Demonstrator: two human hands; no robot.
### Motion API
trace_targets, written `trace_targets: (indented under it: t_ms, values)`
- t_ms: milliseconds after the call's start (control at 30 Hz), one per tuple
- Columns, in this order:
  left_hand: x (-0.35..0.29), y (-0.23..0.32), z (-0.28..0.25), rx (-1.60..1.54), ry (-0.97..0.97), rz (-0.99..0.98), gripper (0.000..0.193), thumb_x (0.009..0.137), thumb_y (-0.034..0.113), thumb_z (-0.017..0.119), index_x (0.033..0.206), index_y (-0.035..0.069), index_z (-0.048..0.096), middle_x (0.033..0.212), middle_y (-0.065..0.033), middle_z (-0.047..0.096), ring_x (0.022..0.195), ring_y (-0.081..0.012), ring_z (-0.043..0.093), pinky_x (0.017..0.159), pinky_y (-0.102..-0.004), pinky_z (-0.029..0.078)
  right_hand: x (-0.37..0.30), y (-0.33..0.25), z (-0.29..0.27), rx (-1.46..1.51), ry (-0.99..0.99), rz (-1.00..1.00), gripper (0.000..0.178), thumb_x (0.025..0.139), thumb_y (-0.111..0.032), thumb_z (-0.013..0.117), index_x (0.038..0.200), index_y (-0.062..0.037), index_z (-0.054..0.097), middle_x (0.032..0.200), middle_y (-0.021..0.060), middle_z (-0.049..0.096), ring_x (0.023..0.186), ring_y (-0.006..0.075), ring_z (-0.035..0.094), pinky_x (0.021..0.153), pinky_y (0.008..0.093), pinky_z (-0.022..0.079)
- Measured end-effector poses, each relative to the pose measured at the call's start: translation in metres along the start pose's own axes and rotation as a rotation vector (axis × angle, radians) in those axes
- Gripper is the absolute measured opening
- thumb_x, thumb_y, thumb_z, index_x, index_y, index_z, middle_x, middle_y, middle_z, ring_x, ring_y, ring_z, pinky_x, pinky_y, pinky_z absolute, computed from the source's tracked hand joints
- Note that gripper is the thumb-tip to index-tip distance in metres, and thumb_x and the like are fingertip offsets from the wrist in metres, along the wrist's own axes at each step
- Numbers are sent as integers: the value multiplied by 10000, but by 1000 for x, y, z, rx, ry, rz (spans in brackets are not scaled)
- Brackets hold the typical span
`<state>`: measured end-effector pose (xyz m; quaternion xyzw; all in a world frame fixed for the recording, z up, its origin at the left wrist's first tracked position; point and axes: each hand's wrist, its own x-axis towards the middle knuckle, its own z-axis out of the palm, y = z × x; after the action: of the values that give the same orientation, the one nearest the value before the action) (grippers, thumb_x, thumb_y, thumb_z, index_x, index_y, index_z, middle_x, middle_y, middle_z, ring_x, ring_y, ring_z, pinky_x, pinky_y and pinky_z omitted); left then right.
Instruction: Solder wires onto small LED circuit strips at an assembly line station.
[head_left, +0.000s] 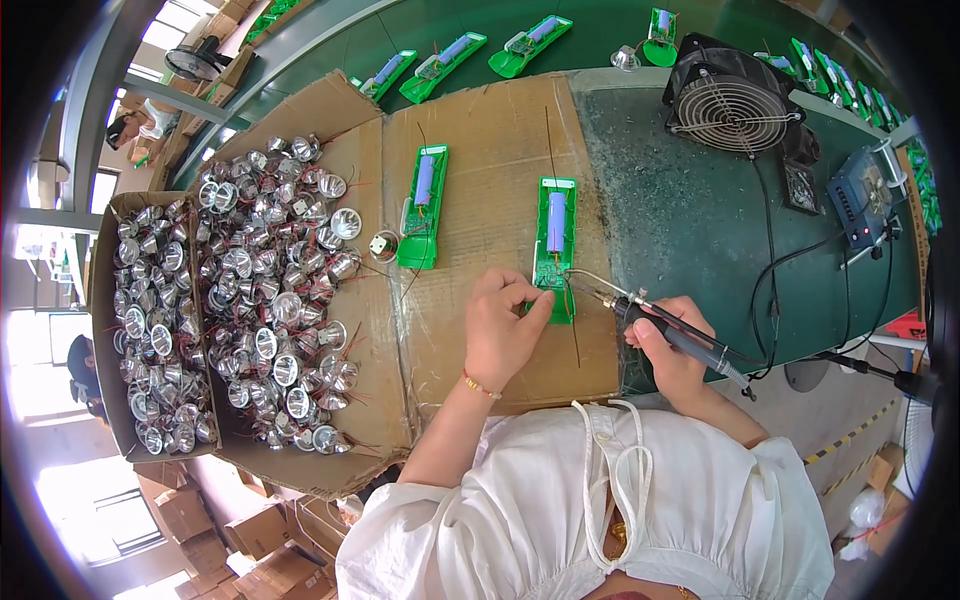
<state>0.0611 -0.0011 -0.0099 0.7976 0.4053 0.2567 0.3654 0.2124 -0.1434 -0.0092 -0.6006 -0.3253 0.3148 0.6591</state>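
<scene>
A green plastic housing (563, 302) with a purple cylindrical battery (556, 222) and a small green circuit board (547, 272) lies on the cardboard in front of me. My right hand (672, 345) grips a soldering iron (690, 343), which has a thin curved metal tube fixed along it. Its tip points left at the board's lower part. At the board's left edge, my left hand (508, 325) has thumb and forefinger brought together; whatever they pinch is too small to make out. Left of it lies a second green housing (418, 252) with a battery, beside a silver reflector cup (383, 246).
Cardboard boxes (108, 300) full of silver reflector cups with red wires stand at left. A black fan (735, 110) and a blue soldering station (860, 205) with trailing cables are at right. Several green housings (440, 70) line the far side.
</scene>
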Motion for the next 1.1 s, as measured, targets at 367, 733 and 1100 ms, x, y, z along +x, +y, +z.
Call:
trace_targets:
  t_ms: [367,733,1100]
  values:
    - [2,-6,2,-4,6,9,74,701,119,689,683,52,666,751,-69,557,703,-212,519,619,-321,412,2,1,-1,26,-4,14,160,821,-70,617,880,34,512,746,102,628,666,116,604,602,247,498]
    - [1,0,0,64,38,14,80,672,106,691,636,47,650,707,-89,561,659,-228,526,584,-333,411,8,8,-14,47,61,22,145,826,-76,590,885,21,499,731,110,609,619,127,588,582,249,501]
    - [38,6,-23,249,-304,-87,184,719,239,595,639,82,647,532,-100,576,524,-276,592,526,-366,482,26,9,-38,106,149,59,98,806,-32,576,830,4,488,703,113,607,614,129,587,548,247,486]
